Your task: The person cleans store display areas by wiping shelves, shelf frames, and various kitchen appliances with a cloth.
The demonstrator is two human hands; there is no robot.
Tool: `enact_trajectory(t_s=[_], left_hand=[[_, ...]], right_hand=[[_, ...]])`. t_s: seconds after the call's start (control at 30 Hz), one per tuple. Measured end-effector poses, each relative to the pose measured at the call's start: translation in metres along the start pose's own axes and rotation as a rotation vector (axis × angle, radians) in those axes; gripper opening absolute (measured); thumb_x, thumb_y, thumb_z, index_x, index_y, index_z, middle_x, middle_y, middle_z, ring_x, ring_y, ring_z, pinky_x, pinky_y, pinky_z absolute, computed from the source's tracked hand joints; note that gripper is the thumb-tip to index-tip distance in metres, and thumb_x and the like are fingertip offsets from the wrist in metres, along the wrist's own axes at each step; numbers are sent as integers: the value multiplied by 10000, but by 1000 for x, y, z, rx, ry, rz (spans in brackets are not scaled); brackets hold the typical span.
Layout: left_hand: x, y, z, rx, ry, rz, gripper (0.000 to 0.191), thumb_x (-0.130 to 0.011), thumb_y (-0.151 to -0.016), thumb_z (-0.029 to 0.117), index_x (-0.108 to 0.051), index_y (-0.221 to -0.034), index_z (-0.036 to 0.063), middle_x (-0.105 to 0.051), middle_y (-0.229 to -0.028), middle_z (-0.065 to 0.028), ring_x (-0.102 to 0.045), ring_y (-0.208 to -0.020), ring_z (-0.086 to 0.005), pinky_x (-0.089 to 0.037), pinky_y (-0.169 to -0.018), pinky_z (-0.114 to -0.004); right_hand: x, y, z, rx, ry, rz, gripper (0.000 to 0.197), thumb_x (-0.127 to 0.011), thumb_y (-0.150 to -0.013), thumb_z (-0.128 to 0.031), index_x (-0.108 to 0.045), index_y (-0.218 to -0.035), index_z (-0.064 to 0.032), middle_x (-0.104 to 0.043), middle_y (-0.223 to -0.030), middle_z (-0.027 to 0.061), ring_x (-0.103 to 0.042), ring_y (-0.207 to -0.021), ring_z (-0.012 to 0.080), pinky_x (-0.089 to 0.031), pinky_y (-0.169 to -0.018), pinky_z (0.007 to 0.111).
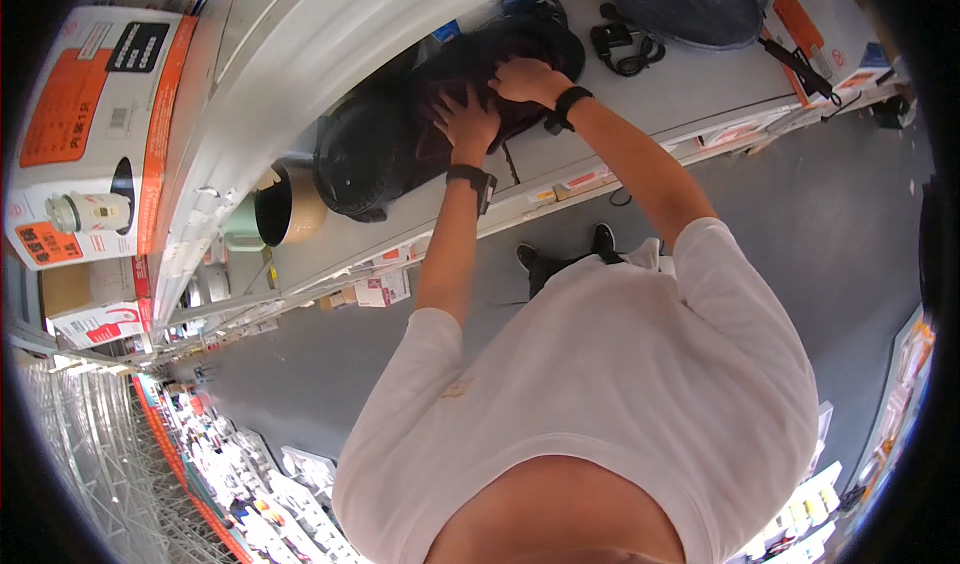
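Observation:
A dark, glossy appliance (360, 159), perhaps an electric pan or grill, lies on the grey shelf (690, 83) under both hands. My left hand (471, 122) rests on a dark reddish surface at its middle, fingers spread. My right hand (529, 83) is on the same dark surface farther right, fingers curled; whether it pinches anything is hidden. A black band circles each wrist. To the right of my right hand lies a coiled black power cord (634, 57) with a plug. Another black cable (536, 10) lies behind the appliance.
A dark frying pan (682, 1) in clear plastic extends its handle over the shelf's front edge, beside a white-and-orange box (832, 31). A tan pot (304, 204) and a mint-green pot (244, 226) stand left. A white beam (300, 91) crosses close above. Another printed box (90, 128) is far left.

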State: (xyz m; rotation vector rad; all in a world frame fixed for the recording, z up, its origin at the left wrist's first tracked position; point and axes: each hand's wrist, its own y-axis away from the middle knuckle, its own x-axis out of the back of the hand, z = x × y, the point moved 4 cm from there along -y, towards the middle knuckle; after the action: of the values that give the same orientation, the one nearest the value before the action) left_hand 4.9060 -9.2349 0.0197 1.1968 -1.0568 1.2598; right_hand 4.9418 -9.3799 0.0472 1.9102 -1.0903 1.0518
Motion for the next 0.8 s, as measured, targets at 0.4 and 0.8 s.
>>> enact_trajectory(t_s=[0.4,0.8], left_hand=[[-8,22,109,-613,602,-138,442,-488,-886,180,-472,-1295,14,-404,-1350,-303,-349,-1261,-478,-339,-1039,-478],[-26,-26,142,-510,102,-10,544,-354,-968,348,-328,-1439,76,-313,-1469,-228,-233,-1344,-494,-229,-1095,-557]], right_hand=[[11,152,31,-182,-858,916,458,-491,-956,-306,-520,-1258,36,-574,-1190,262,-555,-1090,406,-446,-929,384],[-1,66,120,-241,-1312,548,702,-437,-957,-499,-361,-1389,50,-476,-1370,209,-448,-1263,301,-317,-1049,311]])
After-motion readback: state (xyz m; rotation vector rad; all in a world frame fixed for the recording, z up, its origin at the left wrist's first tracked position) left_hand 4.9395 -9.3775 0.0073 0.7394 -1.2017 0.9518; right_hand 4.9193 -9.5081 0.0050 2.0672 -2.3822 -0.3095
